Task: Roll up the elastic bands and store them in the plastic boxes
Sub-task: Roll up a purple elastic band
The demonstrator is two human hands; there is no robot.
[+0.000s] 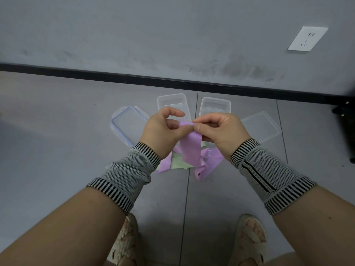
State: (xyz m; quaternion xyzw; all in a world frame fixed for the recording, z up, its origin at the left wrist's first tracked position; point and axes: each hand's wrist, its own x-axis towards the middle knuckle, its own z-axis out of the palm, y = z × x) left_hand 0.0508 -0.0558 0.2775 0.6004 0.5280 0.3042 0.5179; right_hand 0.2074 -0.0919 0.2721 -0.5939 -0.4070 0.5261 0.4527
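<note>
Purple elastic band (192,148), flat, end pinched by both hands, hanging limp

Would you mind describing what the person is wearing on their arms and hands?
The left hand and right hand are bare, with no gloves or rings visible. Each wrist wears a grey knitted wrist sleeve with black-and-white striped bands at both ends; the right sleeve also shows a dark lengthwise stripe. The forearms above are uncovered.
</note>
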